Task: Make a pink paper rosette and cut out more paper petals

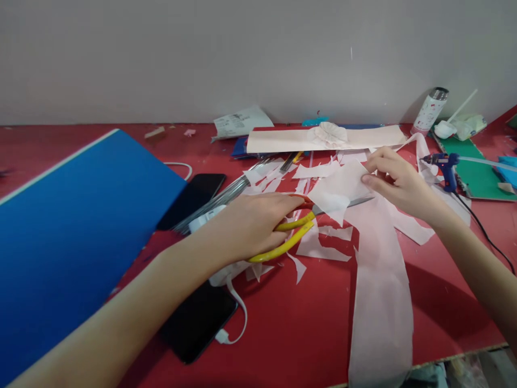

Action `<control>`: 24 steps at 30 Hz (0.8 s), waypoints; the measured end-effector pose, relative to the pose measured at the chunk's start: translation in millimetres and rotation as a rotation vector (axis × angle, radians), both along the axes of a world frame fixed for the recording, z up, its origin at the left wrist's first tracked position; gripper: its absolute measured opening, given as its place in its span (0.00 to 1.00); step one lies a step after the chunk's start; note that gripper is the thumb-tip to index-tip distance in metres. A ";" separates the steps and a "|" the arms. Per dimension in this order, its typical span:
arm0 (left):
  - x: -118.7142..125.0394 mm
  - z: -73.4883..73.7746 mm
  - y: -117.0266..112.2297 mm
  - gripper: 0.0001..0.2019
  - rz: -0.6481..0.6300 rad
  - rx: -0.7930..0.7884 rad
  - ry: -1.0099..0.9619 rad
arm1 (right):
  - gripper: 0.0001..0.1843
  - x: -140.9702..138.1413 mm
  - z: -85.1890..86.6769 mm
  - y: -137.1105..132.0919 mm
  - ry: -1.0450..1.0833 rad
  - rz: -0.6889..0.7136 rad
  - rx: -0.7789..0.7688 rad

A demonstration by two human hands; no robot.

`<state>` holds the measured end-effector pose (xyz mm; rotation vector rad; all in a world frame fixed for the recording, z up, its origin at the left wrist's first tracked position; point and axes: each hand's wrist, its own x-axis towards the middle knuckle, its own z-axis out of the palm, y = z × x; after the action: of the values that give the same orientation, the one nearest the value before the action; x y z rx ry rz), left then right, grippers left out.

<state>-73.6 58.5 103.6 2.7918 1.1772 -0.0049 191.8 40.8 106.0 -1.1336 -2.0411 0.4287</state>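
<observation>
My left hand point(258, 221) has its fingers curled round the handles of a pair of scissors point(297, 222) with yellow and orange-red grips; its fingertips are partly hidden. A pointed metal blade point(361, 202) reaches right, partly behind a pale pink piece of thin fabric point(337, 186). At that piece's upper right corner, my right hand point(390, 175) pinches it between thumb and fingers. A long pale pink strip point(382, 302) runs below the right hand to the table's front edge. Cut scraps point(323, 250) lie around the scissors.
A blue board point(81, 231) covers the left side, beside two dark phones point(197, 318). Clear sticks point(230, 191) lie behind my left hand. Farther back are a cream band with a fabric flower point(329, 134), a bottle point(430, 111) and a blue glue gun point(446, 170) with a cord.
</observation>
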 end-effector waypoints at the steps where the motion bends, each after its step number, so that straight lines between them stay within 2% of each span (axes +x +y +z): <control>1: -0.5 0.4 0.7 0.21 -0.016 0.005 0.034 | 0.06 -0.6 -0.4 0.8 -0.003 0.003 0.000; 5: -2.4 1.0 4.6 0.22 -0.005 0.003 0.098 | 0.06 -3.8 -3.6 -0.2 0.043 -0.083 -0.047; 9: -6.7 -1.4 10.7 0.24 0.090 -0.027 0.087 | 0.24 -3.0 -16.7 -19.2 0.169 -0.266 -0.179; 11: -8.3 -1.4 13.2 0.24 0.138 -0.048 0.108 | 0.28 -0.9 -27.1 -36.1 0.182 -0.293 -0.292; 13: -7.9 0.5 14.7 0.24 0.176 -0.075 0.129 | 0.24 1.5 -37.7 -53.7 0.134 -0.254 -0.474; 15: -5.6 3.9 15.4 0.25 0.211 -0.103 0.142 | 0.16 4.1 -46.3 -67.2 0.044 -0.202 -0.626; 17: -2.8 7.6 15.6 0.25 0.235 -0.128 0.156 | 0.15 7.9 -51.2 -73.4 -0.013 -0.146 -0.674; 20: -1.9 12.3 14.9 0.25 0.237 -0.137 0.149 | 0.19 16.2 -48.5 -69.2 -0.067 -0.156 -0.648; 24: -9.7 17.6 12.0 0.25 0.241 -0.119 0.101 | 0.20 28.7 -25.4 -51.5 -0.150 -0.195 -0.586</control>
<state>-83.3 70.5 121.3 2.5582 1.4773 -0.1912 220.5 -10.8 80.5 -1.7389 -1.9563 0.9029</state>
